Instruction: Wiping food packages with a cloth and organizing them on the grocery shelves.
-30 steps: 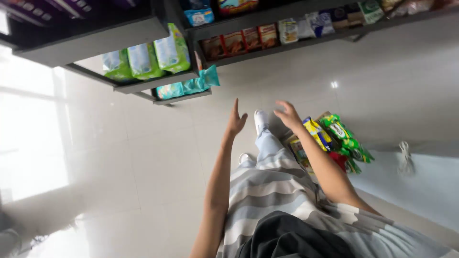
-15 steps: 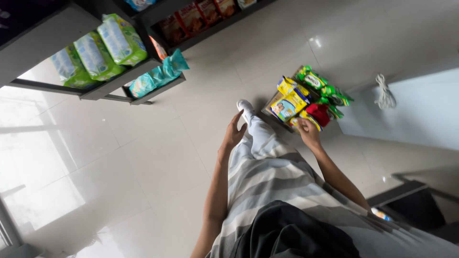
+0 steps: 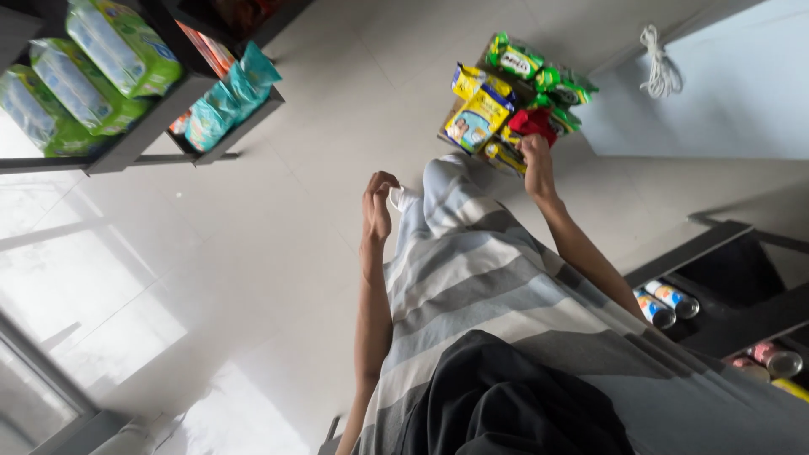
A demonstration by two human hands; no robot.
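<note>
Right hand (image 3: pixel 536 157) first: we see it reaching down into the cardboard box (image 3: pixel 449 135) of packets on the floor, fingers curled at the red packet (image 3: pixel 533 123) and the yellow packets beside it. Whether it actually grips one we cannot tell; the fingertips are hidden among the wrappers. Left hand (image 3: pixel 377 206) hangs loosely by the knee, fingers curled inward, holding nothing, just beside the white shoe (image 3: pixel 403 199).

In the box we count one large yellow pack with a blue picture (image 3: pixel 477 118), one smaller yellow pack (image 3: pixel 466 80) above it, one more yellow packet (image 3: pixel 500 155) at the near edge, one red packet, and about three green packets (image 3: pixel 516 59) at the far end; the exact green count is unclear as they overlap. The box sits on the pale tiled floor (image 3: pixel 278 253), near the foot.

Further out: a dark shelf unit (image 3: pixel 160 109) upper left carries three green-and-white soft packs (image 3: pixel 118 46) on the upper level and two teal pouches (image 3: pixel 227 97) on the lower one. One white cord bundle (image 3: pixel 658 72) lies on a pale blue surface (image 3: pixel 716 93) upper right. Low right, a dark rack (image 3: pixel 725 295) holds two white-capped cans (image 3: pixel 666 303) lying on their sides, and one more can (image 3: pixel 775 361) further down. Grey striped trousers (image 3: pixel 489 278) fill the middle.
</note>
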